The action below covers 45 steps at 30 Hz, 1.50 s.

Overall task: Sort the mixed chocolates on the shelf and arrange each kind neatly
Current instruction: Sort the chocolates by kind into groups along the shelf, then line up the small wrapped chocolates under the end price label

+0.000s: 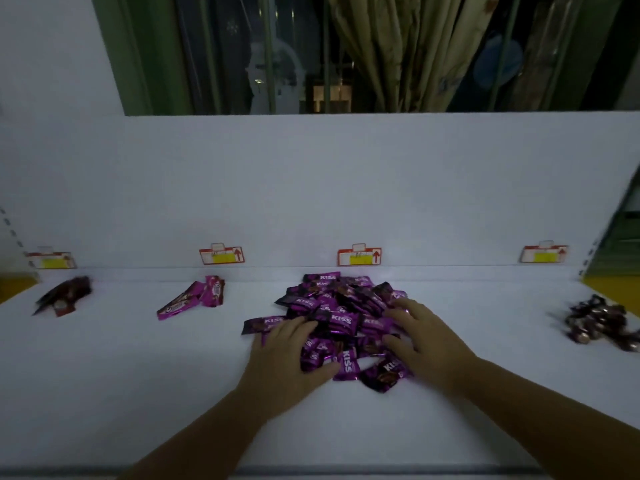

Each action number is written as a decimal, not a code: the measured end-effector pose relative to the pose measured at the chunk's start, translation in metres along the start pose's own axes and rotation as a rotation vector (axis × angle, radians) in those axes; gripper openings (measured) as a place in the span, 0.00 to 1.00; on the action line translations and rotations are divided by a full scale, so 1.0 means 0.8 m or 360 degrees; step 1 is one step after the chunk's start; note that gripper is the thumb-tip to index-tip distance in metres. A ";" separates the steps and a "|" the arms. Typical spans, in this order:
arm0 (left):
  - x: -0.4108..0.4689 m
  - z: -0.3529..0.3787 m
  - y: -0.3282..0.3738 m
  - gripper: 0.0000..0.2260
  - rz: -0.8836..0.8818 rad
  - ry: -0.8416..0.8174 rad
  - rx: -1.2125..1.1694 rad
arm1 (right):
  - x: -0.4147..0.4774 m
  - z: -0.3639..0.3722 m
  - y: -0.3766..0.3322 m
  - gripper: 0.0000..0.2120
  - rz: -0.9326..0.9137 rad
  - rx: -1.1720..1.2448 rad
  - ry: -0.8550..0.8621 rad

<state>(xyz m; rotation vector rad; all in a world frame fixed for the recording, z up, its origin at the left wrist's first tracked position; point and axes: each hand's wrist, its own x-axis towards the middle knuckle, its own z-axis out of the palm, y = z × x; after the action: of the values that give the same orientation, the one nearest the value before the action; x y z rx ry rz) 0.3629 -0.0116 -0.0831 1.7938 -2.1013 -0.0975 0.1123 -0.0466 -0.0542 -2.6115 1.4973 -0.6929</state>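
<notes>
Head view, looking fwd and down at white shelf [138, 393] w/ white back panel.

Centre: big heap of purple "KISS" chocolates [341, 306], piled loose against back of shelf, spilling toward front edge. Some wrappers dark purple, some brighter; mixed orientations, several overlapping.

Left hand [287, 355] flat on left flank of heap, palm down, fingers spread and laid over wrappers, tips reaching a dark KISS pack at heap's left edge. Thumb stretched right along shelf, touching pieces at front of heap. Not pinching anything.

Right hand [426, 341] flat on right flank, palm down, fingers spread, tips resting on wrappers near top right of heap. Thumb tucked toward centre among packs. Nothing gripped.

Both forearms bare, coming in from bottom of frame, heap between the two hands.

Other groups, well apart from heap:
- far left: small cluster of dark red-brown wrappers [64, 295], blurred.
- left of centre: few pink-magenta bar packs [194, 296], leaning together.
- far right: cluster of dark twist-wrapped sweets [602, 323], blurred.

Four red/yellow price tags on back panel, one behind each group; tag [359, 255] right behind heap. Text unreadable.

Above panel: green window frame [114, 53], beige curtain [408, 50].
</notes>
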 end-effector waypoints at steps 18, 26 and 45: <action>-0.006 -0.034 0.041 0.32 0.0293 -0.0050 0.0267 | -0.108 -0.031 -0.026 0.27 0.0407 -0.0386 -0.0188; 0.002 -0.047 0.155 0.27 0.0457 -0.0149 0.0172 | -0.147 -0.084 -0.015 0.26 0.0086 -0.0508 -0.0402; 0.030 0.056 0.432 0.27 0.0512 -0.0514 0.0130 | -0.316 -0.204 0.230 0.26 0.0437 -0.0377 -0.0342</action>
<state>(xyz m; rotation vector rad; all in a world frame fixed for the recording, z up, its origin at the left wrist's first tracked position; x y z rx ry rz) 0.0212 0.0208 -0.0185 1.5396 -2.6299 -0.2315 -0.2109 0.0940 -0.0449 -2.4600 1.9141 -0.2147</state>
